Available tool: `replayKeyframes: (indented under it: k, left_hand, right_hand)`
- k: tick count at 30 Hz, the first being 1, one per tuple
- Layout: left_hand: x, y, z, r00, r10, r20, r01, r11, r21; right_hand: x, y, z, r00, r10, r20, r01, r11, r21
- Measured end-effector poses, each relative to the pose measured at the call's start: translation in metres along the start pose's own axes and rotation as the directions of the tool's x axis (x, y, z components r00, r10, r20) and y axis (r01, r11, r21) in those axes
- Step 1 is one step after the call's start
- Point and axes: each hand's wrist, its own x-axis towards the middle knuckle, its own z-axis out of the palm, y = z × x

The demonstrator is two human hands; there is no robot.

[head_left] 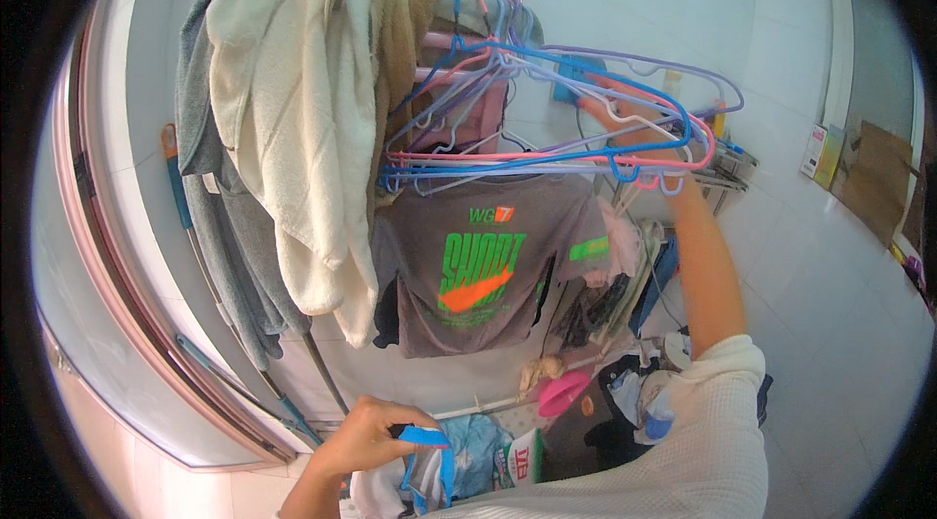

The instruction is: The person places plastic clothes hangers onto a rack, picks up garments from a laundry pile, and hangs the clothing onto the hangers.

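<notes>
My left hand (377, 435) pinches a white garment with blue trim (446, 464) low in the view, and the cloth hangs down from the fingers. My right arm stretches up past a cluster of plastic hangers (622, 151) in blue, pink, white and purple. Partly behind them, my right hand (622, 112) is close to a blue object (575, 78); the hangers hide whether the fingers grip it. Below the hangers is a dark grey T-shirt (479, 263) with green and orange print.
A cream towel (293, 116), a brown towel (406, 28) and a grey garment (227, 226) hang at left. Long-handled poles (212, 274) lean beside the sliding door frame (139, 285). Lower down are a pink basin (562, 394), a printed packet (520, 459) and piled clothes (644, 394).
</notes>
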Motion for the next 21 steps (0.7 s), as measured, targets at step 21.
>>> replayKeyframes:
  k: [21]
  left_hand:
    - [-0.001, -0.014, -0.003, 0.982, -0.135, -0.129, 0.114, 0.981, -0.157]
  right_hand:
    - [-0.008, 0.081, -0.062, 0.843, 0.408, 0.35, -0.505, 0.375, 0.778]
